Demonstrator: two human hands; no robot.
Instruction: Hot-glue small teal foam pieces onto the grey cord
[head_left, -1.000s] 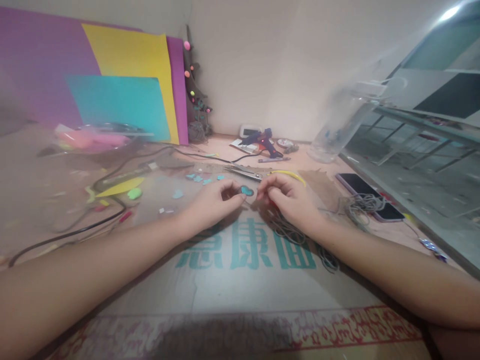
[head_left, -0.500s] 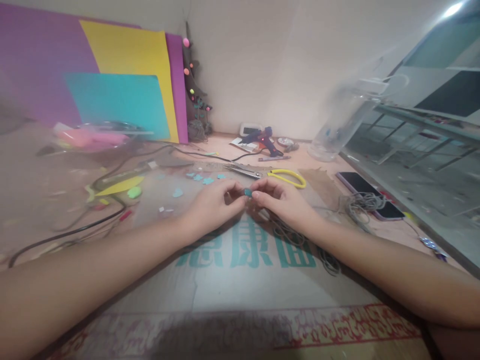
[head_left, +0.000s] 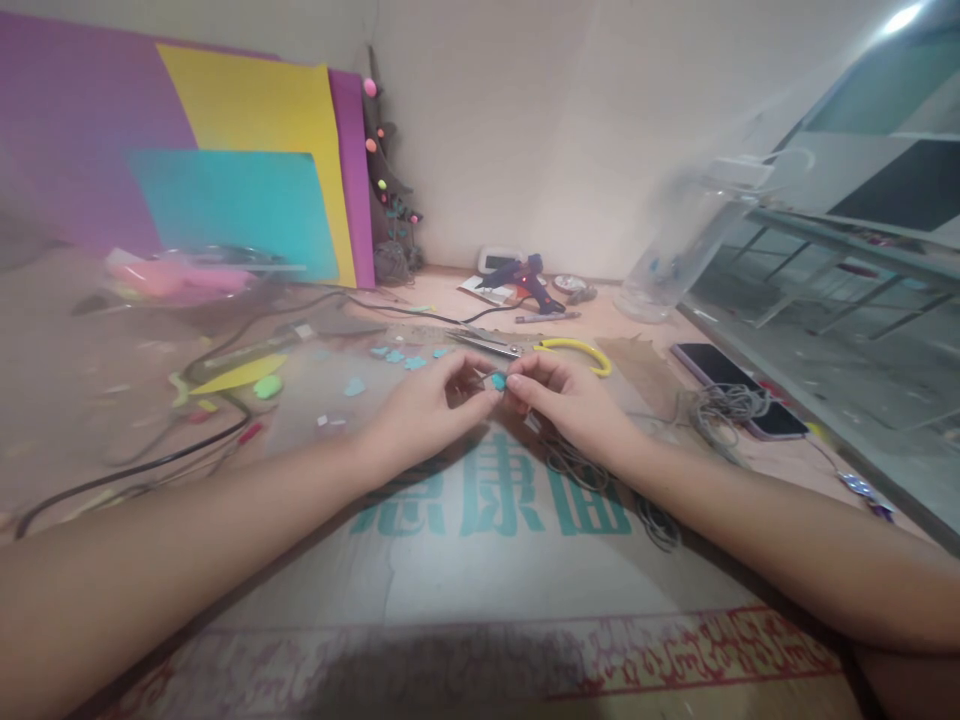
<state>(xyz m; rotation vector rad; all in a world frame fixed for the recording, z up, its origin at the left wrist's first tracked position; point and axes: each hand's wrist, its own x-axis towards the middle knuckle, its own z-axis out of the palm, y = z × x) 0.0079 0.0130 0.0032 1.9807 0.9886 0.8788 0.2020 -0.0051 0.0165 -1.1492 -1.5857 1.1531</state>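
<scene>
A small teal piece [head_left: 499,381] shows between the fingertips of both hands, above the printed board [head_left: 450,580]. My right hand [head_left: 559,395] is closed in a pinch on the teal piece from the right. My left hand [head_left: 442,398] is closed too, its thumb and fingers at the left side of the piece, with a thin grey cord between them. Loops of grey cord [head_left: 577,465] hang below my right hand. Scissors with yellow handles [head_left: 577,352] lie just behind the hands. Several light-blue cut-outs [head_left: 414,363] lie behind my left hand.
At the back stand a glue gun [head_left: 536,285] and a clear plastic jug [head_left: 675,250]. On the right a phone [head_left: 739,390] lies under tangled cord. Coloured sheets [head_left: 240,210] lean at the back left, near a black cable [head_left: 135,465] and a green lump [head_left: 268,386].
The teal piece has turned and shows brighter between the fingertips. Both hands have shifted only slightly, with a little more space between their fingertips.
</scene>
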